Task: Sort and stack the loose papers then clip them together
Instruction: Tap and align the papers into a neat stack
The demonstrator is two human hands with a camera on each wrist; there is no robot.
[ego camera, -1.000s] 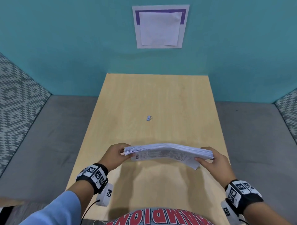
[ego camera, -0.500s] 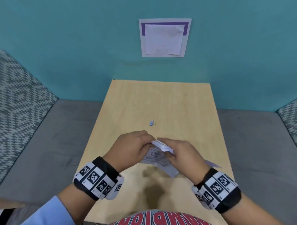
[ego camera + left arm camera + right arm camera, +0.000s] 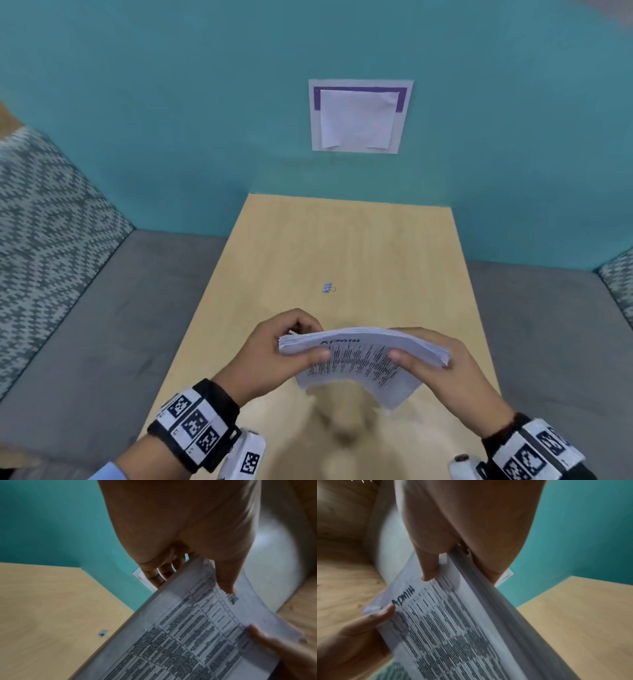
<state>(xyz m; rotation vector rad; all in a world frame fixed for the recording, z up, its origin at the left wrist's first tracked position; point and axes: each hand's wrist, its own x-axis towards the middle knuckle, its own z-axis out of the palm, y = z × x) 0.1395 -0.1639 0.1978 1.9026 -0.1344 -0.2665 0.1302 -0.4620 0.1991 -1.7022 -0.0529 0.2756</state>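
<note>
A thick stack of printed papers (image 3: 363, 359) is held up off the wooden table (image 3: 342, 246), its printed face turned toward me and its lower part hanging down. My left hand (image 3: 274, 356) grips the stack's left end, thumb on the front sheet. My right hand (image 3: 442, 370) grips the right end the same way. The top sheet (image 3: 447, 622) carries a handwritten word and a dense table of text; the same stack (image 3: 197, 635) fills the left wrist view. A small blue binder clip (image 3: 328, 287) lies on the table beyond the hands, also seen as the clip (image 3: 103, 632).
The table stands against a teal wall (image 3: 171, 120) with a white paper sign (image 3: 359, 118) fixed to it. Grey floor (image 3: 102, 325) lies on both sides, with patterned panels at the far left and right.
One second ago the stack was held flat and wide between the hands. The hands then came together over it, and now they hold it by both ends with the printed face tilted toward me.
</note>
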